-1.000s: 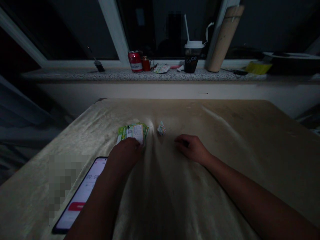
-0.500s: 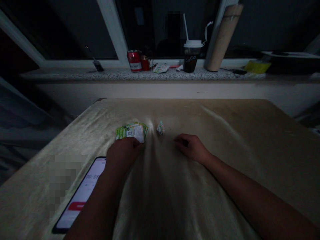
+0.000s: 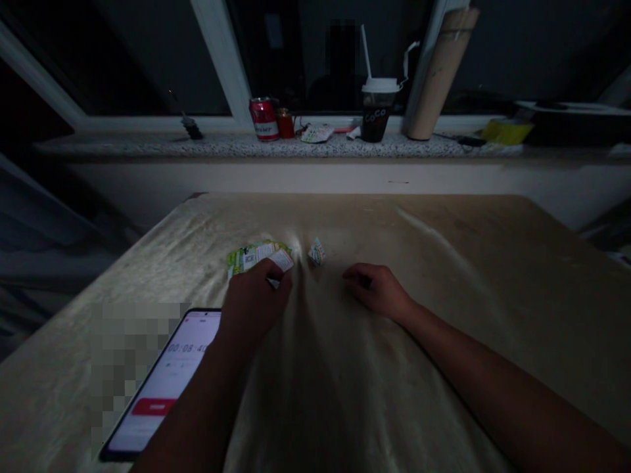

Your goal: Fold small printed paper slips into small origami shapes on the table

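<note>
Here; left hand pinches one packet; right hand; one phone

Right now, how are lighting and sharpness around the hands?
Head view: dim, left hand and right hand dark; head view: table cover shows a soft sheen, phone screen glows; head view: small print on green-and-white papers unreadable.
</note>
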### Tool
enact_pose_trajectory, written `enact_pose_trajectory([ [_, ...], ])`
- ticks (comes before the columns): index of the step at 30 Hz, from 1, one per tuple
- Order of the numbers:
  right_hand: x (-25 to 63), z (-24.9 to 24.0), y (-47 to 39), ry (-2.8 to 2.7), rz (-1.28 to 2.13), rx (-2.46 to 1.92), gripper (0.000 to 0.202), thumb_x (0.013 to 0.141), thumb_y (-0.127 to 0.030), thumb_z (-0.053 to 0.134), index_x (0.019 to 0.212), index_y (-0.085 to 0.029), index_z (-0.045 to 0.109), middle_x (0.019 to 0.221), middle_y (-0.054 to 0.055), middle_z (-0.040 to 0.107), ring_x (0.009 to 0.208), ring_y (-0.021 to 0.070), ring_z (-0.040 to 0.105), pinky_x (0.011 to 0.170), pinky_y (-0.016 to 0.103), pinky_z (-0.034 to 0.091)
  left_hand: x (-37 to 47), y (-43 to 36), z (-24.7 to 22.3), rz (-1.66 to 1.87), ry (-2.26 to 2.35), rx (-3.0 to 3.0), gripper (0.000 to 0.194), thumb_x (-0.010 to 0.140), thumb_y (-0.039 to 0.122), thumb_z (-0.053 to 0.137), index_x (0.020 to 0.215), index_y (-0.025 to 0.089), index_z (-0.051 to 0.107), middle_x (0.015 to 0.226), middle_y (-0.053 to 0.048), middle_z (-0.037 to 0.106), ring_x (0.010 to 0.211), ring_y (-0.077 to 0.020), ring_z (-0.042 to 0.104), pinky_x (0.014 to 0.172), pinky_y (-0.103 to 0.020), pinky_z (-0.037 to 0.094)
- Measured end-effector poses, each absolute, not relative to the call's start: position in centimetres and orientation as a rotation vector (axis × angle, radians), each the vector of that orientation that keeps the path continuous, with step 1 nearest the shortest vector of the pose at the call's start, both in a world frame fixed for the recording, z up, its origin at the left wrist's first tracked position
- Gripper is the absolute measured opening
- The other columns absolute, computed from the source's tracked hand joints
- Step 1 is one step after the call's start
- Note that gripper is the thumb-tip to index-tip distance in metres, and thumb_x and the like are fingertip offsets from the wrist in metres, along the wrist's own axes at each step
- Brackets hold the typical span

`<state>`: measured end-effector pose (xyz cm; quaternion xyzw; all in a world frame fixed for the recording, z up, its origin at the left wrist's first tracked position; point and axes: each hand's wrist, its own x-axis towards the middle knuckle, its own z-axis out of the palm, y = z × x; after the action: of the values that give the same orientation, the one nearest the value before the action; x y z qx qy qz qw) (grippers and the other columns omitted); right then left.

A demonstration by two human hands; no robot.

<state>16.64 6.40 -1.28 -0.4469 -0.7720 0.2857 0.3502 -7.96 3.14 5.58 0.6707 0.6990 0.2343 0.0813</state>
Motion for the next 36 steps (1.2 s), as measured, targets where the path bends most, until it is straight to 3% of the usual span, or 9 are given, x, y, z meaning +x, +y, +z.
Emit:
enact_pose_trajectory([
  [10,16.7,0.8,5.7,-2.071,0.854,-1.144,0.011,0.085,-0.018,0.06,0.087,-0.017,0.071,0.074,0.002,0.068,0.064,0.0139,0.059,0.06,0.025,0.043,-4.5,2.4,5.5,0.797,1.806,1.966,0.02,0.084,0.032,0.058,0.069,0.02,0.057,0.065,-0.001,0.068,0.06,-0.0164,0.065,0.057,-0.026,0.041],
  [17,17.6,1.8,3.4,-2.02,1.061,-1.125,0.016,0.089,-0.024,0.06,0.099,-0.019,0.071,0.086,0.004,0.073,0.075,0.0171,0.066,0.067,0.027,0.051,-2.3,2.1,5.7,0.792,1.5,1.901,0.018,0.083,0.027,0.057,0.067,0.019,0.056,0.059,0.001,0.062,0.056,-0.0138,0.059,0.054,-0.025,0.039],
  [21,18.4,1.9,2.3,-1.8,1.303,-1.043,0.019,0.087,-0.027,0.063,0.103,-0.018,0.07,0.082,0.002,0.071,0.075,0.017,0.065,0.068,0.028,0.05,-1.5,2.7,5.7,0.749,1.246,1.705,0.017,0.08,0.03,0.061,0.068,0.018,0.057,0.061,0.002,0.061,0.055,-0.0131,0.059,0.052,-0.023,0.043],
  [24,18.9,1.6,1.9,-1.577,1.483,-0.973,0.034,0.085,-0.033,0.069,0.116,-0.02,0.066,0.092,0.004,0.073,0.086,0.0193,0.068,0.078,0.032,0.053,-0.8,3.1,5.8,0.746,1.088,1.434,0.019,0.078,0.033,0.065,0.069,0.017,0.057,0.06,0.002,0.061,0.052,-0.0122,0.059,0.051,-0.023,0.046],
  [27,19.1,1.1,1.7,-1.383,1.646,-0.851,0.039,0.083,-0.04,0.073,0.117,-0.022,0.067,0.107,0.006,0.074,0.097,0.0207,0.069,0.089,0.034,0.052,-0.2,3.5,5.9,0.802,0.92,1.131,0.021,0.073,0.032,0.071,0.069,0.017,0.057,0.061,0.002,0.062,0.053,-0.0111,0.06,0.053,-0.023,0.049],
  [33,19.1,0.7,1.2,-1.121,1.827,-0.779,0.044,0.085,-0.051,0.067,0.117,-0.021,0.068,0.103,0.008,0.074,0.084,0.0195,0.071,0.075,0.031,0.055,0.0,3.8,5.0,0.894,0.776,0.927,0.024,0.069,0.03,0.077,0.068,0.016,0.058,0.066,0.002,0.063,0.062,-0.0109,0.061,0.064,-0.025,0.053],
  [36,19.0,1.1,0.8,-0.973,1.847,-0.796,0.049,0.08,-0.051,0.072,0.119,-0.021,0.066,0.104,0.008,0.075,0.086,0.0212,0.072,0.077,0.033,0.056,-0.1,3.4,4.3,0.912,0.798,1.006,0.026,0.072,0.035,0.076,0.072,0.016,0.058,0.071,0.0,0.064,0.067,-0.0126,0.062,0.068,-0.027,0.053],
])
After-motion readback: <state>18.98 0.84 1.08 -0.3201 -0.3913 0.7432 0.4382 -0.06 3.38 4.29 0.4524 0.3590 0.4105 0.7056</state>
